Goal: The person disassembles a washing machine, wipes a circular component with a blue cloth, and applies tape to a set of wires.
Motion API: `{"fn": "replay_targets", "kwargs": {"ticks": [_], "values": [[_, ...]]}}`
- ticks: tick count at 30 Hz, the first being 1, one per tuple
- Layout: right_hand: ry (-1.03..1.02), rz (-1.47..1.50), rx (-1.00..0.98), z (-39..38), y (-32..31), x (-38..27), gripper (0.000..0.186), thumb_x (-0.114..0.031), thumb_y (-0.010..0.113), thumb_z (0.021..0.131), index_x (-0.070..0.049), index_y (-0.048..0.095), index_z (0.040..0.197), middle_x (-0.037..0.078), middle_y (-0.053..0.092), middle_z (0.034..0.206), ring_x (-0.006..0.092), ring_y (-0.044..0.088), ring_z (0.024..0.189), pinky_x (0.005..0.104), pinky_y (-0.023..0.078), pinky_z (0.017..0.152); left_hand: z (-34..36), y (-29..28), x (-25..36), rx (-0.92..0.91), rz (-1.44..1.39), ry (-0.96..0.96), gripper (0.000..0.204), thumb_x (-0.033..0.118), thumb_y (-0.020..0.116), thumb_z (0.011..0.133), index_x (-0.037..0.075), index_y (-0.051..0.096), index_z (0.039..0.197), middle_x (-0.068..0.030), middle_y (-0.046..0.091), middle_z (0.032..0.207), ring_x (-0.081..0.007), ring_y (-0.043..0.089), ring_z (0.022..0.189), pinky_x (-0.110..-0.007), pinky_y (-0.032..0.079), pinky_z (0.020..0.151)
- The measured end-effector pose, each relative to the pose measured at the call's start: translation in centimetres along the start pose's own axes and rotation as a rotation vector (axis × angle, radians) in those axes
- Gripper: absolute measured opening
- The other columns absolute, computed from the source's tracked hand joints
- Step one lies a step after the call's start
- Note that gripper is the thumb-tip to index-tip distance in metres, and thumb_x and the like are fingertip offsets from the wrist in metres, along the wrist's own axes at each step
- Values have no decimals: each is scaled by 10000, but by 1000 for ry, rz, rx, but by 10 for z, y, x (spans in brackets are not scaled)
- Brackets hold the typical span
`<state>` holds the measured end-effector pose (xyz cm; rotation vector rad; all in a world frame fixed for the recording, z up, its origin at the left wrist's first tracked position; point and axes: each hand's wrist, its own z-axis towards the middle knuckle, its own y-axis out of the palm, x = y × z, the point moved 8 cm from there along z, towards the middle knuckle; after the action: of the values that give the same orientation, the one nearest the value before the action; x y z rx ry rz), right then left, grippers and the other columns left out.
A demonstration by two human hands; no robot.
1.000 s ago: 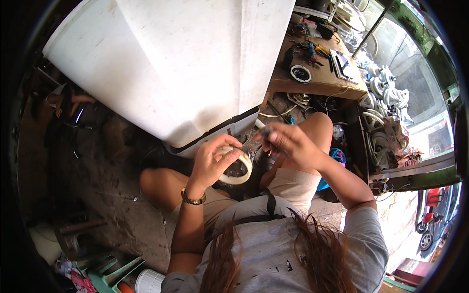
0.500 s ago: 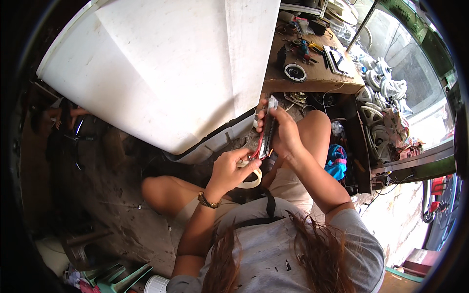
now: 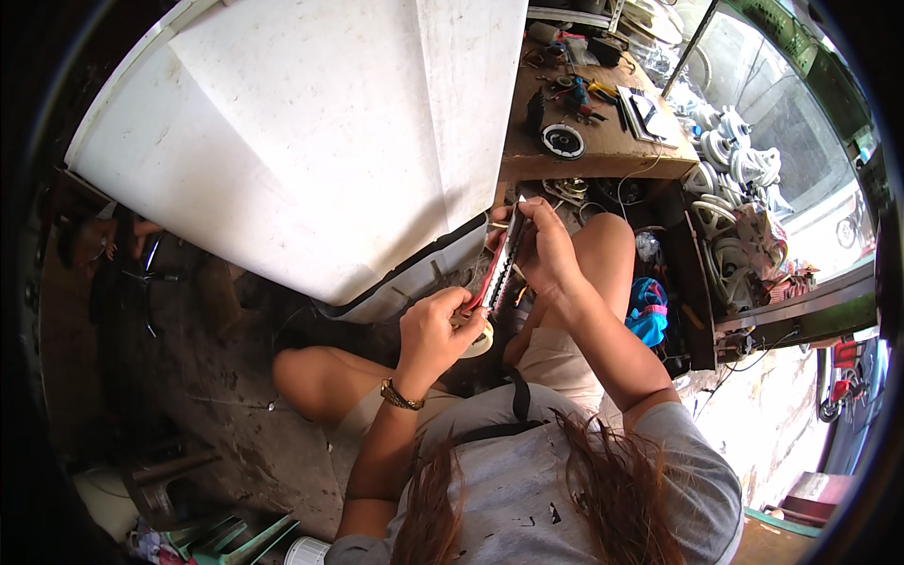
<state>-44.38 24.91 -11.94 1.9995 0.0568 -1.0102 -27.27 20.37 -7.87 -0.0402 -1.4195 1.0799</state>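
Note:
A long narrow dark strip with a pale toothed-looking row along it and red wires down one side [image 3: 500, 266] slants between my hands; its exact kind is hard to make out. At its lower end my left hand [image 3: 435, 330], with a watch on the wrist, pinches it between thumb and fingers. My right hand [image 3: 548, 247] is closed around the upper end, thumb along the edge. Beneath my left fingers hangs a cream ring like a roll of tape [image 3: 480, 345], partly hidden by that hand.
A large white appliance casing [image 3: 311, 122] with a dark-edged base stands close in front. Beyond it, a wooden table [image 3: 612, 155] carries pliers, a notebook and a black round part [image 3: 563, 141]. White pulleys [image 3: 744, 169] pile up at right. Another person's arm [image 3: 141, 233] shows at far left.
The strip has been turned so its toothed pale row shows more. My right hand has shifted its hold at the upper end, and the cream ring is more hidden behind my left hand.

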Motion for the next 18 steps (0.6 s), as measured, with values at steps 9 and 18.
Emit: {"fn": "replay_targets", "kwargs": {"ticks": [9,18], "values": [[186,36,-5,6,0,4,129,-212,509,789,-85,535,790,60,612,776,241,531,647,468,447,658,-3,-9,0,63,69,35,175,190,695,775,39,610,792,-108,619,717,-296,609,622,-349,453,546],[262,66,54,18,7,-2,184,-213,545,729,-54,585,811,45,600,777,218,515,669,435,445,691,1,-11,8,71,238,138,206,252,687,802,61,612,785,-79,603,706,-284,593,618,-375,438,536]]}}
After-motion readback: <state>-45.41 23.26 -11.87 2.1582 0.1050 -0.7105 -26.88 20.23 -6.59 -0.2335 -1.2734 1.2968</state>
